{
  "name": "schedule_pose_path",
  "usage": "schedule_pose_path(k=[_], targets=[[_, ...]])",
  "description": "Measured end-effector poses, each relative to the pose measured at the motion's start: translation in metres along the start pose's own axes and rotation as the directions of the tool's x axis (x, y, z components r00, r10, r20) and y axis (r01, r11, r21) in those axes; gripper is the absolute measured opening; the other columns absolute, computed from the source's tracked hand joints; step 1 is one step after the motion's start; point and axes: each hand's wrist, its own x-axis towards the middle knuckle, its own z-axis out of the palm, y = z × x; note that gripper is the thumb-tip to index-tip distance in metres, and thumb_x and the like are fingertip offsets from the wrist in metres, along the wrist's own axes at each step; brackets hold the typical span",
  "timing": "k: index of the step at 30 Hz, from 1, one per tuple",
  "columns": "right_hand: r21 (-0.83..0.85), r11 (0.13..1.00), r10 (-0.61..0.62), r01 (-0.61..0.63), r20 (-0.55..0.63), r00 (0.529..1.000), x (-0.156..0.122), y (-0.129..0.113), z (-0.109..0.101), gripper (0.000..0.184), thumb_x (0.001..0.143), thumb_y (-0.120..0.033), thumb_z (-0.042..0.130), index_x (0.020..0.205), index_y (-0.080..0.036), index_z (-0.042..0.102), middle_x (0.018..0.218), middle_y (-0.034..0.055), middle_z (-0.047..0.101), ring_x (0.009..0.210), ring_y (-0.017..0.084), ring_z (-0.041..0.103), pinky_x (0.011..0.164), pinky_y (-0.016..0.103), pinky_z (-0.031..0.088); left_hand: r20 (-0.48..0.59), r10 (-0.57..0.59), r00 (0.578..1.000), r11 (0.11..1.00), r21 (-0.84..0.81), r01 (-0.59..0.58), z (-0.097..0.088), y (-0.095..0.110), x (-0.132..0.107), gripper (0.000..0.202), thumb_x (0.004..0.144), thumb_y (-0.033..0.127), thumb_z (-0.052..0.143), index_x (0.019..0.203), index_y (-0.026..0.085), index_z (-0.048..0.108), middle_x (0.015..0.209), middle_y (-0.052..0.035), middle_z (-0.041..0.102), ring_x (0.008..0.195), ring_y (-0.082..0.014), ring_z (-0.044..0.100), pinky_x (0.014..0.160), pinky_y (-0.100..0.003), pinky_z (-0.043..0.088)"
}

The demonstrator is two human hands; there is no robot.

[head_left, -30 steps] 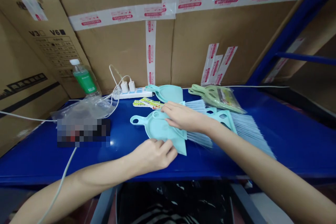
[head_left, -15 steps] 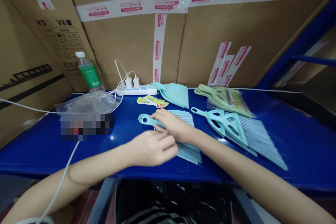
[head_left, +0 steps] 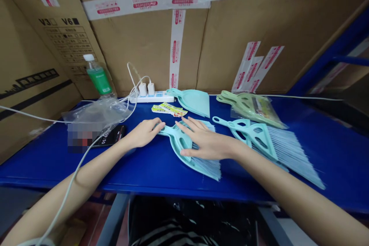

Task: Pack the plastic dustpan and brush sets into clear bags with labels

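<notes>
In the head view, a light-blue dustpan (head_left: 176, 150) lies on the blue table, with a matching hand brush (head_left: 211, 164) resting on it, bristles to the right. The thumb and fingers of my left hand (head_left: 144, 133) are closed around the handle end; whether they hold one handle or both is hidden. My right hand (head_left: 209, 142) lies with fingers spread over the brush head, covering part of it. To its right is another light-blue brush (head_left: 296, 152), partly overlapping a dustpan of that colour. Farther back sits a bare light-blue dustpan (head_left: 196, 102).
A green brush and dustpan set (head_left: 245, 107) in clear plastic lies at the back right. Colourful labels (head_left: 170, 110) lie before a power strip (head_left: 161, 98). At left are a bottle (head_left: 99, 79), a plastic bag (head_left: 96, 112), a phone (head_left: 112, 137) and a trailing white cable (head_left: 75, 175).
My left hand has moved left, from beside my right hand to the handle end, and grips it. My right hand has shifted right and spread its fingers over the brush head.
</notes>
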Motion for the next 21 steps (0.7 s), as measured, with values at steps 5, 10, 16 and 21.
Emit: schedule_pose_path(k=[5,10,16,21], targets=[[0.013,0.998,-0.064,0.064,-0.004,0.998,-0.004,0.004,0.01,0.085,0.086,-0.07,0.034,0.15,-0.02,0.01,0.155,0.0164,-0.001,0.14,0.035,-0.006,0.109,0.061,0.007,0.09,-0.024,0.996,0.923,-0.38,0.057,0.008,-0.003,0.001,0.027,0.09,0.038,0.038,0.074,0.02,0.049,0.046,0.0088,0.042,0.039,-0.0089,0.04,0.045,-0.02,0.032],[0.001,0.996,-0.089,0.089,-0.029,0.996,0.001,0.001,0.016,0.079,0.09,-0.067,0.027,0.15,-0.021,0.007,0.156,0.0126,-0.005,0.14,0.029,-0.012,0.112,0.055,0.0,0.168,-0.043,0.985,0.772,-0.62,0.14,0.013,-0.009,0.005,0.02,0.09,0.031,0.037,0.086,0.017,0.051,0.041,0.009,0.041,0.033,-0.0079,0.037,0.036,-0.016,0.026],[0.031,0.995,-0.101,0.099,0.047,0.994,-0.007,0.003,0.007,0.089,0.081,-0.072,0.044,0.15,-0.029,0.007,0.157,0.0101,-0.005,0.139,0.035,-0.011,0.11,0.06,0.004,0.205,-0.058,0.977,0.66,-0.727,0.192,0.015,-0.008,0.006,0.018,0.089,0.029,0.043,0.084,0.016,0.054,0.04,0.0089,0.042,0.031,-0.006,0.037,0.032,-0.014,0.025],[0.017,0.989,-0.15,0.149,0.084,0.985,-0.007,0.007,0.003,0.085,0.083,-0.066,0.048,0.149,-0.029,0.009,0.156,0.0107,-0.007,0.14,0.035,-0.008,0.11,0.059,0.003,0.243,-0.037,0.969,0.616,-0.759,0.213,0.016,-0.008,0.005,0.029,0.088,0.044,0.05,0.083,0.016,0.053,0.04,0.0089,0.043,0.032,-0.0059,0.039,0.032,-0.014,0.026]])
